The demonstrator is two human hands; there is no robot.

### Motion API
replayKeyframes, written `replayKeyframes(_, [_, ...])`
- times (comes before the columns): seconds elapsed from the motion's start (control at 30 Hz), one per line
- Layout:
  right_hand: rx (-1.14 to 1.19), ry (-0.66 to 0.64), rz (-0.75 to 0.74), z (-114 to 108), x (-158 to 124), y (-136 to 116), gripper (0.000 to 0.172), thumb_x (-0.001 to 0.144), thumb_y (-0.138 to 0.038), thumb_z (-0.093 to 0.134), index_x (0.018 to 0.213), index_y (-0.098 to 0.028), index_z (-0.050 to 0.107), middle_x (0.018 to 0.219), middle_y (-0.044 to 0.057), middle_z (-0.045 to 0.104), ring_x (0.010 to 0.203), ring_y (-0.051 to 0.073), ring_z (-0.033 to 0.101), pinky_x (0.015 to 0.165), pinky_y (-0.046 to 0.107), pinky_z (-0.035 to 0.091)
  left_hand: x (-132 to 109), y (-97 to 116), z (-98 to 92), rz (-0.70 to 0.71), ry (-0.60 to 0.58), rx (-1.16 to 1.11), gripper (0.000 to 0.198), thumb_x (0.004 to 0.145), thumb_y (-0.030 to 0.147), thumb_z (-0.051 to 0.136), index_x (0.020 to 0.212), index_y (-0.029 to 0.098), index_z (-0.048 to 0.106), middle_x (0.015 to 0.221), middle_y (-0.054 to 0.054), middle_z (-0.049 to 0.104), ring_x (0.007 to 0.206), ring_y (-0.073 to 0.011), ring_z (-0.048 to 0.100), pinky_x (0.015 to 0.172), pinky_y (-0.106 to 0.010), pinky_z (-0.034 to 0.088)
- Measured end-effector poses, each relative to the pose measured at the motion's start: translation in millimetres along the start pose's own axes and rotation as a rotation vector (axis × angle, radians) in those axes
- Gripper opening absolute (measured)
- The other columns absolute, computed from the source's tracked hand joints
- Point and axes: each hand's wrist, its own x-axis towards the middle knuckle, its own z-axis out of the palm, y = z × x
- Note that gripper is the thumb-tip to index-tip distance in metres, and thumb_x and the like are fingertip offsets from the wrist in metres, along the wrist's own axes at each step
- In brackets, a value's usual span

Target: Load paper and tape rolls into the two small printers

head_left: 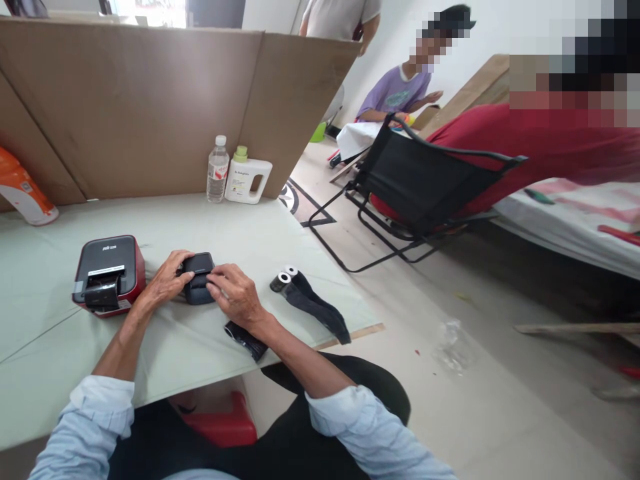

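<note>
A small black device with rounded corners (pixel 199 295), perhaps a portable label printer, lies on the table between my hands. My left hand (pixel 167 279) grips its left side, thumb across the top. With bent fingers pressed together, my right hand (pixel 236 297) pinches at the device's right edge, near a dark glossy band across its middle; the exact contact is hidden. Left of my hands stands a bigger red-and-black printer (pixel 109 257), a shiny black strip at its front. Beneath my right wrist is a crumpled black strip (pixel 245 341). Two white-cored rolls (pixel 285 277) trail black film (pixel 317 307) to the right.
A clear water bottle (pixel 218 170) and a white jug (pixel 249 180) stand against the cardboard screen (pixel 150 113). An orange-and-white bottle (pixel 25 190) is at far left. Beyond the table's right edge are a black folding chair (pixel 425 180), several people and a red stool (pixel 225 423) below.
</note>
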Motion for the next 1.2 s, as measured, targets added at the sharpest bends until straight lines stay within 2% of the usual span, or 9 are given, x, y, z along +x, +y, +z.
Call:
replayKeyframes(0.07, [0.067, 0.065, 0.080, 2.1, 2.4, 7.9, 0.034, 0.106, -0.030, 0.050, 0.134, -0.023, 0.068, 0.125, 0.014, 0.067, 0.119, 0.028, 0.063, 0.104, 0.047, 0.056, 0.4, -2.1, 1.7, -0.003, 0.021, 0.002, 0.042, 0.093, 0.036, 0.056, 0.132, 0.022, 0.064, 0.138, -0.012, 0.062, 0.131, -0.0293, 0.058, 0.109, -0.048, 0.052])
replayKeyframes(0.13, [0.128, 0.060, 0.120, 7.4, 3.5, 16.1, 0.042, 0.107, -0.032, 0.048, 0.146, -0.022, 0.059, 0.139, 0.016, 0.063, 0.131, 0.028, 0.059, 0.113, 0.049, 0.052, 0.8, -4.4, 3.7, -0.007, 0.044, 0.004, 0.041, 0.095, 0.037, 0.052, 0.130, 0.021, 0.065, 0.136, -0.013, 0.063, 0.130, -0.0290, 0.059, 0.110, -0.049, 0.052])
replayKeyframes(0.3, [0.216, -0.049, 0.125, 20.8, -1.1, 29.1, 0.046, 0.109, -0.032, 0.044, 0.152, -0.022, 0.054, 0.154, 0.016, 0.055, 0.144, 0.026, 0.052, 0.121, 0.047, 0.046, 0.7, -6.2, 7.3, -0.019, 0.060, 0.000, 0.041, 0.094, 0.035, 0.053, 0.131, 0.020, 0.065, 0.135, -0.013, 0.064, 0.128, -0.0282, 0.060, 0.107, -0.047, 0.054])
replayKeyframes(0.73, [0.319, -0.050, 0.142, 22.7, -4.8, 40.4, 0.042, 0.109, -0.028, 0.044, 0.146, -0.028, 0.061, 0.150, 0.012, 0.057, 0.131, 0.022, 0.061, 0.115, 0.046, 0.052, 3.0, 1.3, 11.0, -0.045, 0.073, 0.027, 0.038, 0.087, 0.024, 0.057, 0.125, 0.023, 0.066, 0.126, -0.009, 0.065, 0.120, -0.0268, 0.061, 0.100, -0.044, 0.057])
replayKeyframes(0.83, [0.305, -0.062, 0.124, 23.7, -5.5, 42.9, 0.041, 0.108, -0.028, 0.044, 0.145, -0.026, 0.062, 0.150, 0.013, 0.057, 0.134, 0.023, 0.059, 0.116, 0.046, 0.052, 4.5, 3.3, 11.0, -0.063, 0.070, 0.050, 0.038, 0.085, 0.022, 0.058, 0.122, 0.023, 0.067, 0.124, -0.009, 0.065, 0.119, -0.0265, 0.062, 0.100, -0.045, 0.057])
replayKeyframes(0.97, [0.279, -0.059, 0.122, 24.8, -0.3, 43.5, 0.042, 0.108, -0.028, 0.044, 0.146, -0.026, 0.062, 0.152, 0.012, 0.057, 0.138, 0.023, 0.057, 0.119, 0.047, 0.049, 3.0, 4.1, 8.9, -0.071, 0.066, 0.035, 0.037, 0.088, 0.027, 0.056, 0.124, 0.023, 0.066, 0.127, -0.010, 0.064, 0.121, -0.0273, 0.061, 0.092, -0.042, 0.059])
replayKeyframes(1.07, [0.280, -0.037, 0.132, 27.5, 6.0, 44.3, 0.044, 0.108, -0.030, 0.044, 0.150, -0.024, 0.058, 0.154, 0.013, 0.056, 0.142, 0.024, 0.054, 0.122, 0.048, 0.045, 1.7, 0.8, 9.0, -0.038, 0.079, 0.024, 0.038, 0.090, 0.029, 0.056, 0.126, 0.022, 0.065, 0.131, -0.011, 0.063, 0.125, -0.0276, 0.060, 0.097, -0.043, 0.059])
replayKeyframes(1.2, [0.292, -0.044, 0.148, 32.9, 9.5, 47.9, 0.045, 0.109, -0.032, 0.042, 0.147, -0.020, 0.061, 0.152, 0.015, 0.058, 0.142, 0.025, 0.055, 0.123, 0.046, 0.044, 4.3, -4.8, 12.4, -0.007, 0.091, 0.030, 0.038, 0.092, 0.031, 0.055, 0.126, 0.021, 0.066, 0.131, -0.012, 0.064, 0.126, -0.0275, 0.059, 0.109, -0.048, 0.053])
